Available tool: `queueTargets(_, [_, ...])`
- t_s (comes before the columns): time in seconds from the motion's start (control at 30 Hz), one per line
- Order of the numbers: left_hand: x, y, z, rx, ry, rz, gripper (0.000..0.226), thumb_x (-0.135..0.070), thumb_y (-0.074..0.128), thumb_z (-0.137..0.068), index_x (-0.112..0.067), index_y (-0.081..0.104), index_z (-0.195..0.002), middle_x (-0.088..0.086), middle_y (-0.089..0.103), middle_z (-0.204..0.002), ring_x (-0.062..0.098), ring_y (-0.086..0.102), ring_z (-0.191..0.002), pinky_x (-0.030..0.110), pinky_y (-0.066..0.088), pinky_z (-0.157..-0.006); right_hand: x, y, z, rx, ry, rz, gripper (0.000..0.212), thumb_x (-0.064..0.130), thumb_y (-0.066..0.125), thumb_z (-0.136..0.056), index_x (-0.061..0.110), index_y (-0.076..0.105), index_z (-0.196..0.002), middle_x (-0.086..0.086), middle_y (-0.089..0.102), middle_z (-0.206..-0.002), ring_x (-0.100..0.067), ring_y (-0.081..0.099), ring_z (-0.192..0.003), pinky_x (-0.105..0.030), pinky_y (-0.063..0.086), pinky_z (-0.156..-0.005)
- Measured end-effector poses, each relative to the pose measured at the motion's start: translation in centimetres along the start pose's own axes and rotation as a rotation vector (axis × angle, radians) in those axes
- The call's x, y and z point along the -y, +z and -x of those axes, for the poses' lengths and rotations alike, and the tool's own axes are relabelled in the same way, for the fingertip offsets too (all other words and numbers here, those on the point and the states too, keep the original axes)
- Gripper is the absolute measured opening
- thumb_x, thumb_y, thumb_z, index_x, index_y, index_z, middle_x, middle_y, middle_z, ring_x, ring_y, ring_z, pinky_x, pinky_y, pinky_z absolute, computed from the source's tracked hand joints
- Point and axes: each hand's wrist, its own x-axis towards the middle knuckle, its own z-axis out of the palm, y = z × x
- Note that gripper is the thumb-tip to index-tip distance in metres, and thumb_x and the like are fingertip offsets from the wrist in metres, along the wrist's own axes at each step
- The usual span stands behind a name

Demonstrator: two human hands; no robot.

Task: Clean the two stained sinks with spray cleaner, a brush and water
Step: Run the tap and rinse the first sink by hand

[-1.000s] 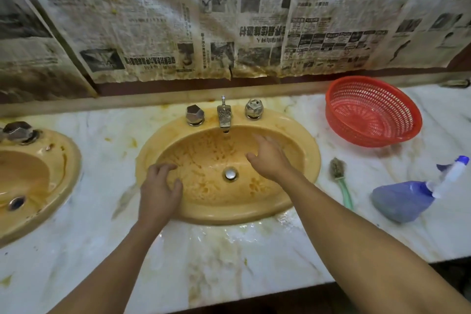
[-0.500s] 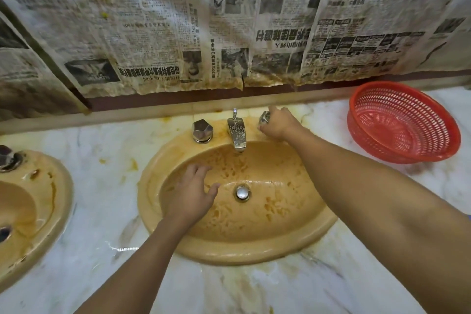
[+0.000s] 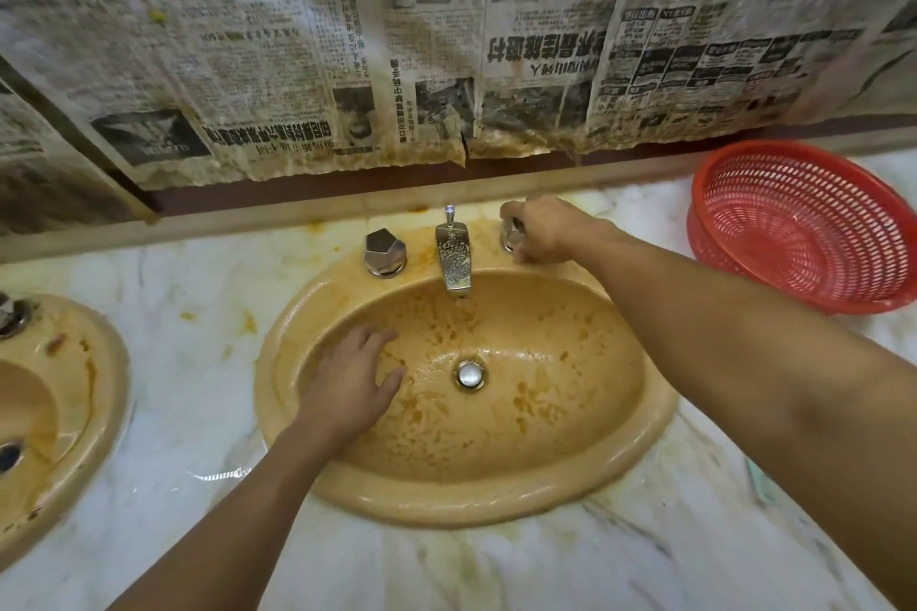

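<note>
1. Old newspaper, yellowed and stained along its lower edge, covers the far wall above a pale marble counter streaked with rust-coloured marks.
2. Two yellow sinks are set into the counter. The middle sink lies straight ahead, and only part of the left sink shows at the left edge. Both are blotched with brown stains.
3. The right hand reaches to the far rim of the middle sink, its fingers curled round the right knob. The left knob stands untouched on the other side of the spout.
4. The left hand lies inside the bowl on its left wall, fingers spread and holding nothing, left of the drain.
5. A thin trickle seems to fall from the spout, and the bowl looks wet around the drain. Whether the knob is being opened or closed cannot be told.
6. A red basket sits on the counter at the far right. Neither spray bottle nor brush can be made out in this view.
7. The step in hand looks like working the water at the middle sink to wet or rinse it. With stains across both bowls, the task seems far from done.
8. Next, the right hand likely needs to finish its turn of the knob. Then the bowl calls for scrubbing, which means fetching the brush from out of view.
</note>
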Motion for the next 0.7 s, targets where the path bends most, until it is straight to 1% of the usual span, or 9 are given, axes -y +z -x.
queueTargets(0.1, [-0.3, -0.1, 0.4, 0.017, 0.006, -0.043, 0.053, -0.045, 0.062, -0.1, -0.026, 0.052, -0.148, -0.002, 0.051, -0.143, 0.023, 0.053, -0.134, 0.043, 0.046, -0.106, -0.4, -0.5, 0.2, 0.013, -0.058, 0.042, 0.044, 0.024, 0.072, -0.092, 0.024, 0.055, -0.132, -0.011, 0.063, -0.12, -0.03, 0.057, -0.103, -0.035, 0.049, -0.079])
queueTargets(0.17, [-0.2, -0.1, 0.9, 0.024, 0.018, -0.061, 0.052, -0.045, 0.064, -0.099, -0.025, 0.055, -0.146, -0.002, 0.053, -0.141, 0.024, 0.055, -0.132, 0.043, 0.046, -0.104, -0.5, -0.3, 0.2, -0.003, -0.055, 0.03, 0.044, 0.025, 0.068, -0.095, 0.025, 0.053, -0.137, -0.013, 0.062, -0.126, -0.032, 0.058, -0.11, -0.036, 0.05, -0.084])
queueTargets(0.23, [0.3, -0.2, 1.6, 0.034, 0.023, -0.063, 0.051, -0.045, 0.064, -0.099, -0.024, 0.057, -0.144, -0.002, 0.054, -0.141, 0.024, 0.055, -0.132, 0.042, 0.045, -0.106, -0.2, 0.4, 0.2, -0.05, 0.005, -0.036, 0.052, 0.03, 0.064, -0.097, 0.024, 0.048, -0.146, -0.015, 0.057, -0.138, -0.033, 0.056, -0.121, -0.038, 0.051, -0.093])
queueTargets(0.3, [0.9, -0.2, 2.2, 0.051, 0.028, -0.064, 0.05, -0.044, 0.065, -0.099, -0.024, 0.056, -0.144, -0.003, 0.053, -0.142, 0.024, 0.055, -0.132, 0.041, 0.044, -0.11, 0.6, 1.2, 0.2, -0.113, 0.118, -0.159, 0.061, 0.045, 0.058, -0.099, 0.018, 0.043, -0.152, -0.018, 0.05, -0.147, -0.035, 0.052, -0.131, -0.041, 0.048, -0.1])
queueTargets(0.33, [1.3, -0.2, 2.4, 0.058, 0.031, -0.066, 0.05, -0.043, 0.065, -0.099, -0.024, 0.056, -0.144, -0.004, 0.053, -0.141, 0.024, 0.055, -0.131, 0.04, 0.043, -0.112, 1.0, 1.6, 0.1, -0.141, 0.176, -0.203, 0.062, 0.049, 0.057, -0.099, 0.017, 0.044, -0.15, -0.018, 0.049, -0.146, -0.035, 0.052, -0.131, -0.042, 0.048, -0.1])
queueTargets(0.37, [1.5, -0.2, 2.6, 0.061, 0.037, -0.074, 0.05, -0.044, 0.065, -0.099, -0.025, 0.056, -0.144, -0.004, 0.053, -0.141, 0.024, 0.055, -0.13, 0.04, 0.042, -0.113, 1.5, 2.0, 0.0, -0.171, 0.218, -0.223, 0.057, 0.047, 0.057, -0.099, 0.017, 0.047, -0.147, -0.017, 0.05, -0.143, -0.036, 0.054, -0.128, -0.042, 0.049, -0.097])
queueTargets(0.47, [1.8, -0.1, 3.0, 0.083, 0.047, -0.104, 0.052, -0.045, 0.064, -0.099, -0.026, 0.054, -0.146, -0.004, 0.051, -0.142, 0.022, 0.053, -0.131, 0.039, 0.038, -0.116, 2.5, 2.9, -0.3, -0.213, 0.256, -0.189, 0.042, 0.029, 0.054, -0.1, 0.018, 0.05, -0.141, -0.016, 0.051, -0.136, -0.036, 0.056, -0.119, -0.041, 0.049, -0.088])
queueTargets(0.53, [1.7, 0.1, 2.9, 0.089, 0.042, -0.109, 0.052, -0.046, 0.062, -0.099, -0.027, 0.053, -0.147, -0.006, 0.051, -0.143, 0.021, 0.053, -0.132, 0.041, 0.036, -0.116, 2.2, 3.2, -0.4, -0.218, 0.229, -0.151, 0.04, 0.024, 0.051, -0.1, 0.017, 0.05, -0.139, -0.017, 0.051, -0.133, -0.037, 0.055, -0.116, -0.042, 0.049, -0.088])
queueTargets(0.7, [0.6, 1.2, 2.0, 0.129, 0.03, -0.111, 0.053, -0.047, 0.06, -0.1, -0.03, 0.049, -0.15, -0.006, 0.047, -0.148, 0.022, 0.052, -0.134, 0.041, 0.04, -0.114, 0.3, 2.9, -0.1, -0.171, 0.072, -0.142, 0.04, 0.028, 0.05, -0.103, 0.02, 0.049, -0.142, -0.016, 0.049, -0.131, -0.038, 0.056, -0.114, -0.044, 0.052, -0.094])
